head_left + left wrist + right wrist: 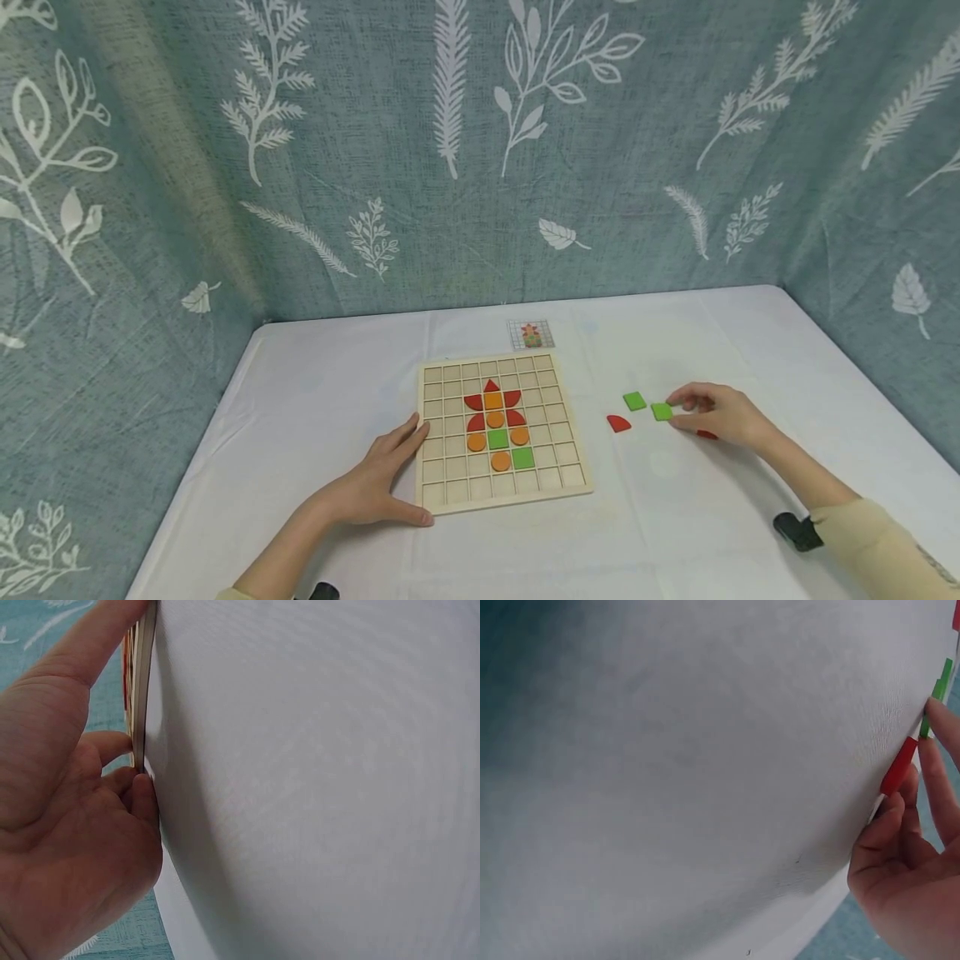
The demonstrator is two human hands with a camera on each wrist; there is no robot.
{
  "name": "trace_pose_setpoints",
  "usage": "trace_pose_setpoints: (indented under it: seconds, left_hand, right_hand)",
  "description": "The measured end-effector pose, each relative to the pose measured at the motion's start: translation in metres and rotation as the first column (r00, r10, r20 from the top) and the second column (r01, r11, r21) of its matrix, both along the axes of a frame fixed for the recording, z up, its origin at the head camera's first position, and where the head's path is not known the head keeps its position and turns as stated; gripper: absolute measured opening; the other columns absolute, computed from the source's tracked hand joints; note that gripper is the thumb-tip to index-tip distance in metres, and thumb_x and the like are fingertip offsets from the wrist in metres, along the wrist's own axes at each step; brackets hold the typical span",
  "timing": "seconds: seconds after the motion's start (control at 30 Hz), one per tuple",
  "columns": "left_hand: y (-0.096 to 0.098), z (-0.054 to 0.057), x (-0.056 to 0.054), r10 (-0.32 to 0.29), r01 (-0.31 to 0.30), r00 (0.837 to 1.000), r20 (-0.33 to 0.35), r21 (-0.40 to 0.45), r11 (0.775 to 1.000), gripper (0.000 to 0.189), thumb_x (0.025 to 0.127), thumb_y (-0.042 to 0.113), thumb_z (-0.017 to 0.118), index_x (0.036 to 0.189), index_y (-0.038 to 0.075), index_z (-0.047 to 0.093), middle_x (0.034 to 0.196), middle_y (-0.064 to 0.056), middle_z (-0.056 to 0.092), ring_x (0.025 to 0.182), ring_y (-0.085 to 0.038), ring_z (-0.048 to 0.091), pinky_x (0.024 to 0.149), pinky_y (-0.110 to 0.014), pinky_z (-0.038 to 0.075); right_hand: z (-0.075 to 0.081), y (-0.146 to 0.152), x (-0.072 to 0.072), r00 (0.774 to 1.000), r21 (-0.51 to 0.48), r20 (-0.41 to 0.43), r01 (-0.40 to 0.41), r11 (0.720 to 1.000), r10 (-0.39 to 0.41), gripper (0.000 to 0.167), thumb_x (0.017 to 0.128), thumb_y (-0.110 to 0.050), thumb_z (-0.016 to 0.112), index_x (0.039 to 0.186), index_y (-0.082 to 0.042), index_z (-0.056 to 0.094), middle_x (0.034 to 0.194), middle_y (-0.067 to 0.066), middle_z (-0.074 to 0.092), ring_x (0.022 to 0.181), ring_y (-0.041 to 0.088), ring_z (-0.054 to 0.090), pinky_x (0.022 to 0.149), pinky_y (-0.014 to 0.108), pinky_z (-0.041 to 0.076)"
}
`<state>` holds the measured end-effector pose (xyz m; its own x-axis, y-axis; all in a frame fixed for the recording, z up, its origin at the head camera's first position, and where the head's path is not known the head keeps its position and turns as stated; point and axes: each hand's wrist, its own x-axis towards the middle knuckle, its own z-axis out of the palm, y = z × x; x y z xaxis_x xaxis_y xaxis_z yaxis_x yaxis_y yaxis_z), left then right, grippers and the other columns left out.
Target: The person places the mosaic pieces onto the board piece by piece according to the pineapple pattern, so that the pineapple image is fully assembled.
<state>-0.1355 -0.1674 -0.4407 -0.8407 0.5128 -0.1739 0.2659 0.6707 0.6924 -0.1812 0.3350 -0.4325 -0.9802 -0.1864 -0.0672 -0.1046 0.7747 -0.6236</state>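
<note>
My left hand (378, 479) rests at the left side of a wooden grid board (555, 482), its thumb by the near corner and its fingers along the edge. Orange, red and green pieces form a figure on the board, among them an orange circle (500, 461) and a green square (522, 457). On the right, my right hand (723, 414) pinches a green square tile (661, 412) between thumb and finger, low over the cloth. Partly under that hand lies a red quarter-circle piece (707, 435), which the right wrist view shows edge-on as a red piece (898, 766).
Another green square tile (634, 402) and a red quarter-circle (618, 423) lie between board and right hand. Behind the board is a small pattern card (531, 334). A white cloth (322, 375) covers the table, with a leaf-patterned curtain (405, 167) behind it.
</note>
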Motion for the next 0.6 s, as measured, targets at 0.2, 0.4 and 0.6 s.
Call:
trace_pose_setpoints:
  seconds: [0.2,0.4,0.6]
  left_hand:
    - [-0.001,0.001,0.001,-0.002,0.002,1.0,0.002,0.004,1.0,0.118,0.068,0.052,0.085,0.155,0.005,0.021,0.162,-0.015,0.006,0.144,-0.039,0.013,0.109,-0.061,0.023]
    - [-0.001,0.002,0.001,-0.007,0.007,1.0,0.003,0.005,1.0,0.118,0.068,0.052,0.085,0.155,0.005,0.021,0.162,-0.014,0.006,0.143,-0.037,0.014,0.109,-0.061,0.024]
    - [-0.001,0.003,0.002,-0.007,0.007,1.0,0.002,0.012,1.0,0.117,0.068,0.051,0.085,0.155,0.005,0.021,0.162,-0.015,0.007,0.143,-0.037,0.015,0.109,-0.06,0.024]
  right_hand:
    - [0.001,-0.004,0.001,0.998,0.035,-0.061,-0.002,0.999,0.004,0.028,0.081,-0.024,0.08,0.101,-0.007,0.071,0.081,-0.002,0.059,0.074,0.015,0.05,0.062,0.025,0.042]
    - [0.003,-0.015,0.002,0.999,-0.025,-0.048,0.003,1.0,-0.005,0.031,0.082,-0.027,0.08,0.103,-0.005,0.071,0.083,0.0,0.061,0.076,0.016,0.052,0.059,0.025,0.044]
    - [0.005,-0.034,0.004,1.0,-0.136,0.003,0.01,0.991,-0.01,0.034,0.082,-0.034,0.079,0.105,-0.01,0.072,0.087,0.002,0.063,0.084,0.021,0.055,0.066,0.03,0.046]
